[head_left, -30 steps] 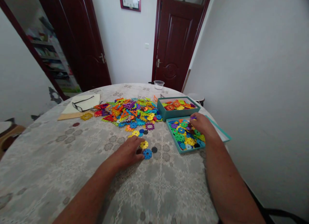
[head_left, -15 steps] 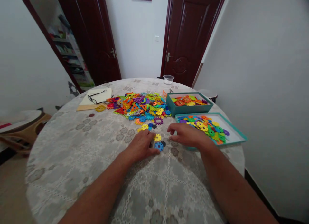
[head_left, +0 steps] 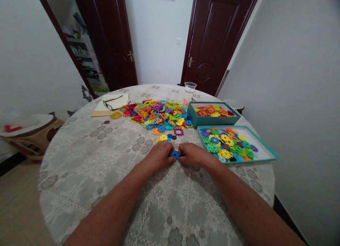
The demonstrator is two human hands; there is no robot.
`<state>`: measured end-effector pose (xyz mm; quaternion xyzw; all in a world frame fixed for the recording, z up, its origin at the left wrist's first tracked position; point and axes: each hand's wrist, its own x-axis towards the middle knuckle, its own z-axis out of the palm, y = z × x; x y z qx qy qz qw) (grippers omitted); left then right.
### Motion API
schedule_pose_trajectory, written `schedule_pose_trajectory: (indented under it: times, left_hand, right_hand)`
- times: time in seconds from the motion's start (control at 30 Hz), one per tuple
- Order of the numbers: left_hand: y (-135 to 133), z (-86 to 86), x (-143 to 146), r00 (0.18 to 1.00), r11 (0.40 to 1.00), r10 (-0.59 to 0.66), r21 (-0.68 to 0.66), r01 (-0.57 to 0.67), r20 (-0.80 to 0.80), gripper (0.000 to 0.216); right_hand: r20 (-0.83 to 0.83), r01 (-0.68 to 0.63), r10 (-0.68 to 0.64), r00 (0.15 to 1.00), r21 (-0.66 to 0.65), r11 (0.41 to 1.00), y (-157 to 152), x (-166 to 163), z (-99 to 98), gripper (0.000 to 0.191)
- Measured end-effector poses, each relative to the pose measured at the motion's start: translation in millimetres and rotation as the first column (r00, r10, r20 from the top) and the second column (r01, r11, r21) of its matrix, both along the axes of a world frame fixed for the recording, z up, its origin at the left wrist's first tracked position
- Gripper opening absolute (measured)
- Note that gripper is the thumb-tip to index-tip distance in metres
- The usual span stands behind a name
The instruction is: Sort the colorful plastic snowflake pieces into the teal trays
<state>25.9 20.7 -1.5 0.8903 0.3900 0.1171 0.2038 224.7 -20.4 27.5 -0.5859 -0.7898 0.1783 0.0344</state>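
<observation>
Between my two hands is a blue notched plastic disc (head_left: 175,154) with a hole in its middle. My left hand (head_left: 159,156) grips it from the left, fingers curled and thumb at its near edge. From the right, my right hand (head_left: 193,155) pinches the same disc with bent fingers. Whatever lies behind or under the disc is hidden by my fingers. Just beyond my left hand are loose discs: a yellow disc (head_left: 163,137) and a black disc (head_left: 174,137), with a blue one between them. A purple square piece (head_left: 179,132) lies a little farther off.
A large heap of colourful interlocking pieces (head_left: 156,115) covers the table's far middle. On the right stand a teal box (head_left: 196,119) of pieces and its shallow lid (head_left: 261,148) holding discs. Glasses (head_left: 111,103) rest on paper at far left; a clear plastic bowl (head_left: 190,87) stands at the back.
My right hand has moved left from beside the shallow lid to meet my left hand. Both hands now close on the blue disc. The view has shifted slightly.
</observation>
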Motion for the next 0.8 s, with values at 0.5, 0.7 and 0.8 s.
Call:
schedule_pose_trajectory:
  times: [0.5, 0.7, 0.8]
  left_hand:
    - [-5, -0.8, 2, 1.000, 0.999, 0.000, 0.039, 0.001, -0.025, 0.027]
    - [-6, 2.2, 4, 0.999, 0.999, 0.009, 0.041, -0.007, -0.047, 0.020]
    - [-6, 2.1, 4, 0.997, 0.998, 0.021, 0.056, -0.016, -0.074, 0.019]
  right_hand:
    - [-0.011, -0.049, 0.049, 0.999, -0.001, 0.999, 1, 15, -1.3, 0.010]
    - [-0.148, -0.026, 0.013, 0.989, -0.086, 0.996, 3, 22, 4.2, 0.012]
    - [-0.334, -0.019, -0.034, 0.942, -0.153, 0.988, 8, 30, 4.0, 0.017]
